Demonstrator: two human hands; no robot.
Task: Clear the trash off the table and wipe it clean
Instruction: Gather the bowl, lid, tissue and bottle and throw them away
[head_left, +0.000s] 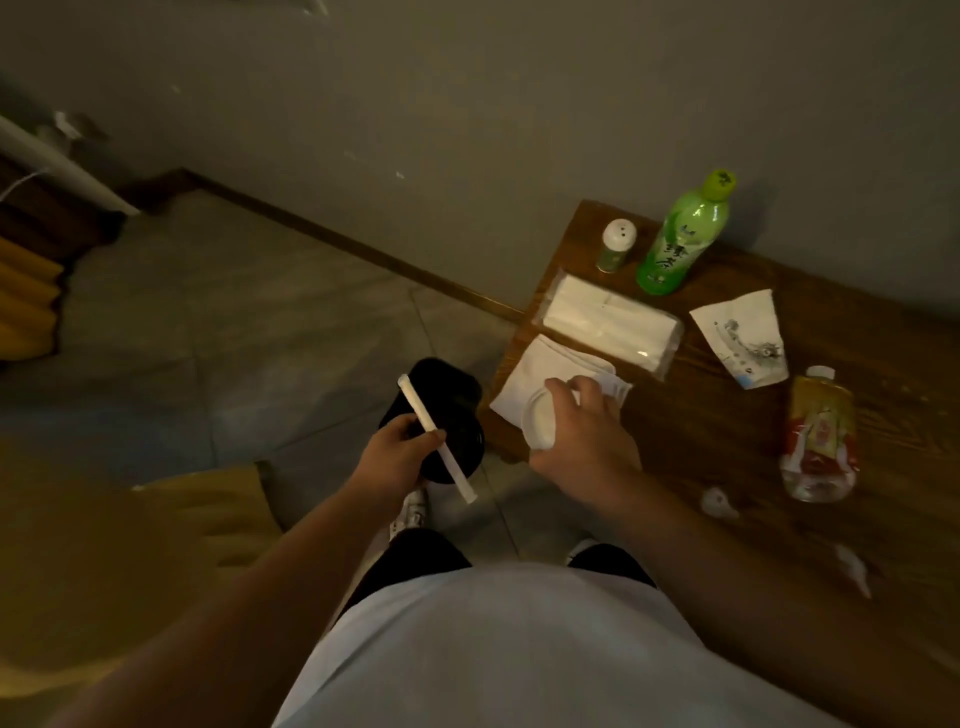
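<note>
Torso in white shirt, nearest the lens. Tabletop (727, 431), wooden, to the right; trash on it: crushed bottle (820, 441) near the front edge, flattened paper cup (743, 338) mid-surface, small scraps. Black bin (441, 415) on the floor just off the tabletop's left edge. Right hand (587, 441), grip closed on a white lid (540, 421) over that edge. Left hand (395, 457), grip closed on a straw (436, 439), long axis running near-to-far, directly above the bin and nearer it.

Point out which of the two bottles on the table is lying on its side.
The crushed clear bottle with the red and yellow label, near the table's front edge, lies flat. The green tea bottle stands upright by the wall, beside the small white-capped shaker.
</note>
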